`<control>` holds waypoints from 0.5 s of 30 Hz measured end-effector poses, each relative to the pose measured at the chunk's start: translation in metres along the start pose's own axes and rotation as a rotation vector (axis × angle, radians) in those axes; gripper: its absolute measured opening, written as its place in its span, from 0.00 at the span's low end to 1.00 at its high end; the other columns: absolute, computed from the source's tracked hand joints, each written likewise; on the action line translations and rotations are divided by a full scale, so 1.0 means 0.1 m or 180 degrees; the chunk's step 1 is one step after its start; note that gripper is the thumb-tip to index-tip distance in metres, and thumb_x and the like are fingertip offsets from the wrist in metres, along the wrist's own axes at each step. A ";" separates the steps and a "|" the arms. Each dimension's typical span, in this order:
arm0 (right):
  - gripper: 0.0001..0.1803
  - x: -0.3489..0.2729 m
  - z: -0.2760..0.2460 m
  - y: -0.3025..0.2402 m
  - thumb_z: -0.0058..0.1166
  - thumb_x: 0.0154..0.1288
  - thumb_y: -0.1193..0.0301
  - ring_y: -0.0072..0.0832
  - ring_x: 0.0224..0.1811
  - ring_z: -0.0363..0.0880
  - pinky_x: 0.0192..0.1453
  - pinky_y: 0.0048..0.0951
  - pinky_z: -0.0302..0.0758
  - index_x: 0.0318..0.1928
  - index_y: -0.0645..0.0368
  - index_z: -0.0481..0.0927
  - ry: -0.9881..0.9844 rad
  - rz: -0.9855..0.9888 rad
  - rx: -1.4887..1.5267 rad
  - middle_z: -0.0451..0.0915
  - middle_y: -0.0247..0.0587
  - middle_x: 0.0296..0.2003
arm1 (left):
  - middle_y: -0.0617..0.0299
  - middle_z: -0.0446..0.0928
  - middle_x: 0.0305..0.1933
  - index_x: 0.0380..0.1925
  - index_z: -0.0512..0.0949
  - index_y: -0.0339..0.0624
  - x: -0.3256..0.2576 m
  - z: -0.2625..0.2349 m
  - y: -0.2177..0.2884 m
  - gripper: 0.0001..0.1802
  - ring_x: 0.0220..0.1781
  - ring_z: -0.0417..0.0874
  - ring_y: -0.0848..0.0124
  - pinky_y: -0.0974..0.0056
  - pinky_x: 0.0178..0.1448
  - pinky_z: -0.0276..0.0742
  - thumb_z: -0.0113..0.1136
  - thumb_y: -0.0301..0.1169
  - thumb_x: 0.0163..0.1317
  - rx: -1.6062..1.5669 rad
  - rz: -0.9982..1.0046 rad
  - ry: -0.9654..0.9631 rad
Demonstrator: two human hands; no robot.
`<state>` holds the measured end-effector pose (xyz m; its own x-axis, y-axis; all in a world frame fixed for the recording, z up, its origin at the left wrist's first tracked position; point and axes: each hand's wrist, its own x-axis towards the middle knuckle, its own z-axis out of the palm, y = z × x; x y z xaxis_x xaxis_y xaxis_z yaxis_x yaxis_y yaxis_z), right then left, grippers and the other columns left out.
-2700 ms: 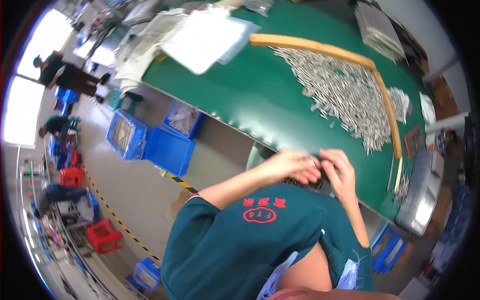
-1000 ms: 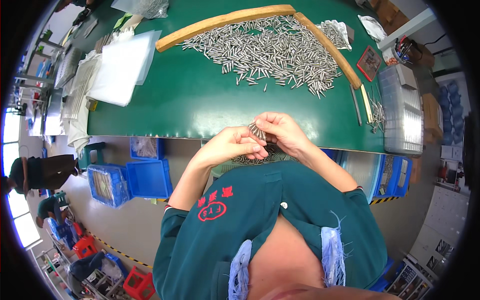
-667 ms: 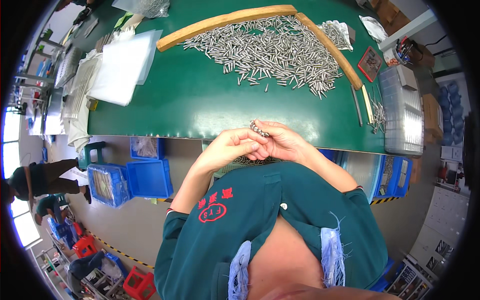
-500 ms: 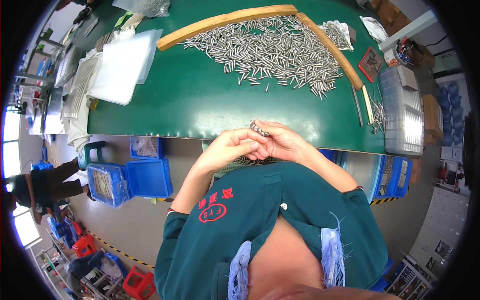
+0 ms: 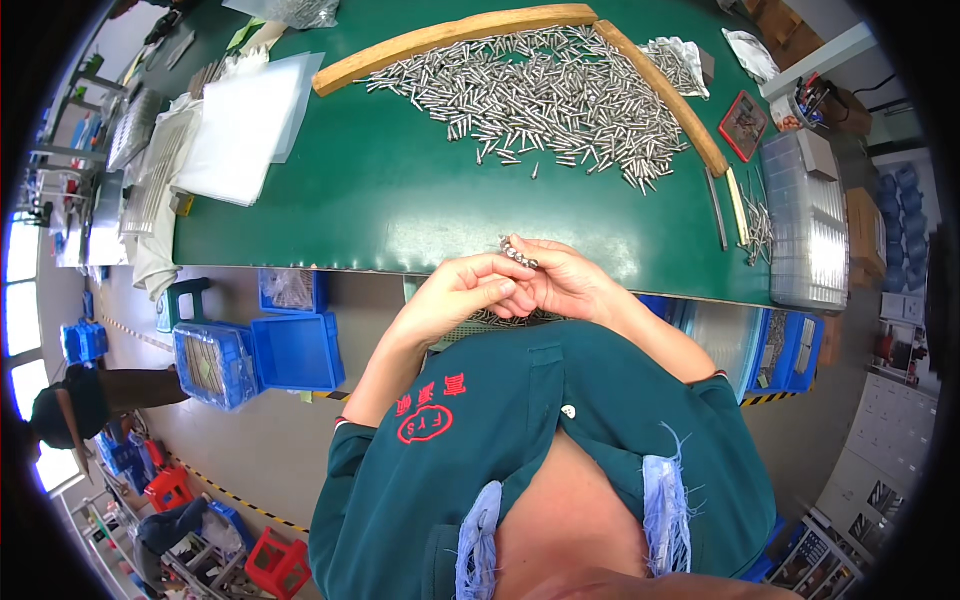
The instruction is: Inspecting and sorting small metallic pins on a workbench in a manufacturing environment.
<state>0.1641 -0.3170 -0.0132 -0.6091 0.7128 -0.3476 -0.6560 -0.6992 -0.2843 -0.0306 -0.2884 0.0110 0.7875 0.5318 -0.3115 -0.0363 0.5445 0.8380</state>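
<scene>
Clasping a bunch of metal pins (image 5: 518,256) near the frame's centre, the left hand (image 5: 463,293) and right hand (image 5: 575,282) had closed over its earlier fan, leaving only clustered ends showing.

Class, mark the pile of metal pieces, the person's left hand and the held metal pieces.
Pile of metal pieces (image 5: 570,100), head view: middle of the heap.
Left hand (image 5: 462,285), head view: its thumb side.
Held metal pieces (image 5: 518,255), head view: exposed ends.
</scene>
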 end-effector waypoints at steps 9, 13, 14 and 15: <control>0.11 -0.17 -0.03 -0.04 0.59 0.63 0.68 0.23 0.39 0.79 0.42 0.25 0.75 0.42 0.61 0.84 0.0697 -0.1179 -0.4248 0.82 0.34 0.34 | 0.54 0.83 0.39 0.45 0.77 0.33 -0.30 -0.35 -0.01 0.12 0.41 0.84 0.70 0.68 0.48 0.78 0.51 0.30 0.69 0.0668 0.0295 0.1018; 0.10 -0.16 -0.06 -0.10 0.58 0.62 0.67 0.32 0.40 0.81 0.45 0.30 0.76 0.42 0.57 0.84 0.0411 -0.1750 -0.4910 0.82 0.38 0.36 | 0.55 0.83 0.39 0.46 0.77 0.34 -0.30 -0.39 0.01 0.12 0.41 0.84 0.71 0.69 0.48 0.78 0.51 0.30 0.70 0.0792 0.0370 0.1114; 0.09 -0.16 -0.07 -0.16 0.59 0.62 0.72 0.29 0.41 0.80 0.47 0.28 0.76 0.42 0.59 0.84 0.0662 -0.1882 -0.4987 0.81 0.38 0.37 | 0.55 0.83 0.39 0.47 0.77 0.34 -0.27 -0.39 0.01 0.13 0.41 0.84 0.71 0.69 0.48 0.77 0.51 0.30 0.70 0.0849 0.0443 0.1111; 0.09 -0.14 -0.07 -0.24 0.59 0.62 0.71 0.29 0.41 0.80 0.46 0.28 0.76 0.42 0.59 0.83 0.0960 -0.2157 -0.5254 0.81 0.39 0.39 | 0.55 0.83 0.39 0.47 0.77 0.34 -0.19 -0.38 0.01 0.13 0.41 0.84 0.71 0.69 0.48 0.77 0.51 0.30 0.70 0.0852 0.0450 0.1104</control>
<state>0.1910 -0.3104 -0.0075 -0.2366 0.9649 0.1141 0.4549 0.2138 -0.8645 -0.0694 -0.2734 0.0004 0.5320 0.7993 -0.2793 0.0677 0.2886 0.9550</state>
